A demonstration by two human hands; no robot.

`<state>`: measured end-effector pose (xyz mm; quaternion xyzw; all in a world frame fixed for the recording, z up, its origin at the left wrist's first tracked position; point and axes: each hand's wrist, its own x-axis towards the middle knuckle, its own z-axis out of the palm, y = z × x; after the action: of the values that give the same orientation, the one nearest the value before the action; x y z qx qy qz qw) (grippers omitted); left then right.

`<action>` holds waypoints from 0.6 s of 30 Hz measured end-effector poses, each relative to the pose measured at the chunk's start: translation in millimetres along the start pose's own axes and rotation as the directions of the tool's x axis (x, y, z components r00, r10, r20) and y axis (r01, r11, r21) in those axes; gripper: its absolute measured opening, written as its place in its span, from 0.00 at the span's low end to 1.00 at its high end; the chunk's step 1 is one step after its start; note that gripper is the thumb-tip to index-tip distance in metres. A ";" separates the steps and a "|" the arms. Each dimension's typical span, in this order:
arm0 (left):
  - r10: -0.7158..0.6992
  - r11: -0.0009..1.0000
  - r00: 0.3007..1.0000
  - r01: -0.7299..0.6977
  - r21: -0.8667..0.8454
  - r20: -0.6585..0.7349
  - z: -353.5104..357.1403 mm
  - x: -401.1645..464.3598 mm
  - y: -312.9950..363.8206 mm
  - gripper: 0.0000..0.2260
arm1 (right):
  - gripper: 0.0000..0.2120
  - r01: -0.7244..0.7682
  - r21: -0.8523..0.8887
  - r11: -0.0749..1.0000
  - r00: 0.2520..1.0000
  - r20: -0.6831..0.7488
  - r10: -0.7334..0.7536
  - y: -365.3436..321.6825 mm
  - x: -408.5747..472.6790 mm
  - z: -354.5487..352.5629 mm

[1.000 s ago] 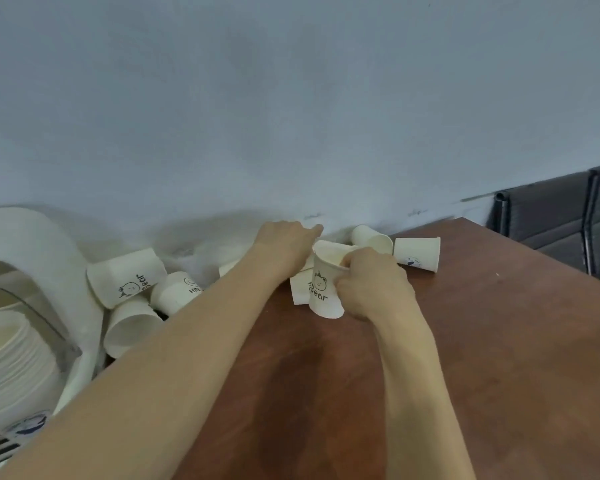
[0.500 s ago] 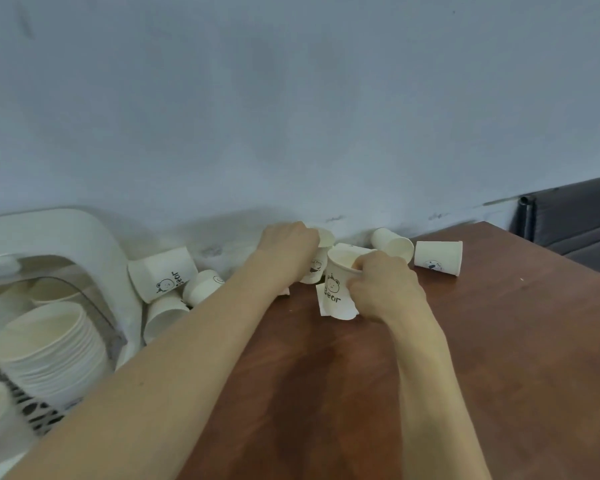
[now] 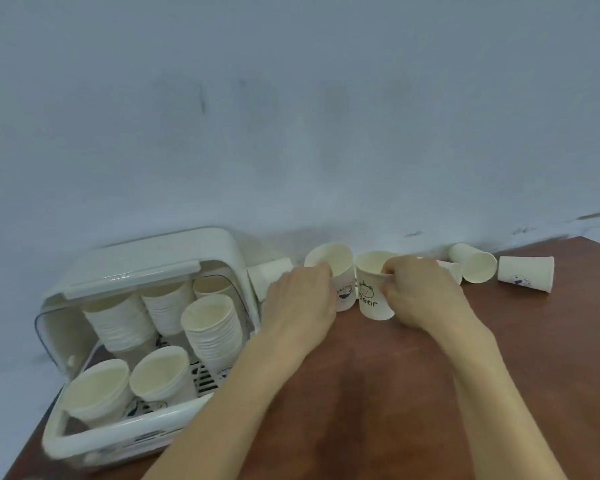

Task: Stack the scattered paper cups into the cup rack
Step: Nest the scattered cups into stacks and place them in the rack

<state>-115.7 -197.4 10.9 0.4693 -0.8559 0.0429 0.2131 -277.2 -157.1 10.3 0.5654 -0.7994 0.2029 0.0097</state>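
Note:
My right hand [image 3: 416, 292] grips an upright white paper cup printed "bear" [image 3: 373, 294], thumb over its rim. My left hand [image 3: 302, 299] holds a second white cup [image 3: 336, 263] just to the left of it, and the two cups touch. The white cup rack [image 3: 146, 427] stands at the left with its lid up and holds several stacks of cups [image 3: 212, 327]. Loose cups lie on their sides by the wall: one [image 3: 473, 266] with its mouth toward me, one [image 3: 525, 278] further right, and one [image 3: 269, 273] beside the rack.
The brown wooden table [image 3: 378, 393] runs up to a pale grey wall [image 3: 291, 133]. Its front left edge shows beside the rack. Another cup [image 3: 451, 270] is partly hidden behind my right hand.
The view has swung left, so the whole rack now shows. My left hand has picked up a cup and brought it beside the "bear" cup in my right hand.

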 end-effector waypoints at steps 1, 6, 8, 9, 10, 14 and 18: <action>-0.018 1.000 1.000 0.017 -0.021 -0.018 -5.9 -10.1 -7.8 0.09 | 0.09 0.029 0.006 1.000 1.000 -0.012 -0.028 -8.9 -5.5 -2.3; -0.120 0.989 0.989 0.111 -0.102 -0.088 -38.6 -53.8 -34.8 0.10 | 0.06 0.112 0.091 0.990 0.994 -0.024 -0.110 -45.4 -43.0 -9.7; -0.127 0.986 0.986 0.114 -0.117 -0.106 -52.9 -71.4 -41.7 0.10 | 0.10 0.140 0.131 0.982 0.990 -0.026 -0.137 -55.7 -61.3 -8.7; -0.136 0.985 0.984 0.121 -0.125 -0.114 -59.0 -79.7 -45.7 0.10 | 0.10 0.151 0.152 0.977 0.989 -0.018 -0.150 -60.1 -70.6 -7.7; -0.150 0.981 0.981 0.132 -0.139 -0.121 -63.6 -87.3 -49.7 0.10 | 0.08 0.160 0.181 0.970 0.987 -0.011 -0.160 -64.2 -79.5 -7.3; -0.229 0.966 0.968 0.213 -0.143 -0.100 -77.3 -119.0 -67.1 0.10 | 0.06 0.206 0.211 0.956 0.978 -0.024 -0.205 -76.4 -108.5 -9.9; -0.270 0.960 0.959 0.261 -0.104 -0.090 -88.5 -153.4 -85.6 0.12 | 0.06 0.236 0.203 0.950 0.971 -0.017 -0.238 -85.1 -132.0 -12.3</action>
<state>55.2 -100.4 18.1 0.5668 -0.7739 -0.0010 0.2824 -154.9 -57.8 16.0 0.6561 -0.7008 0.2787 -0.0270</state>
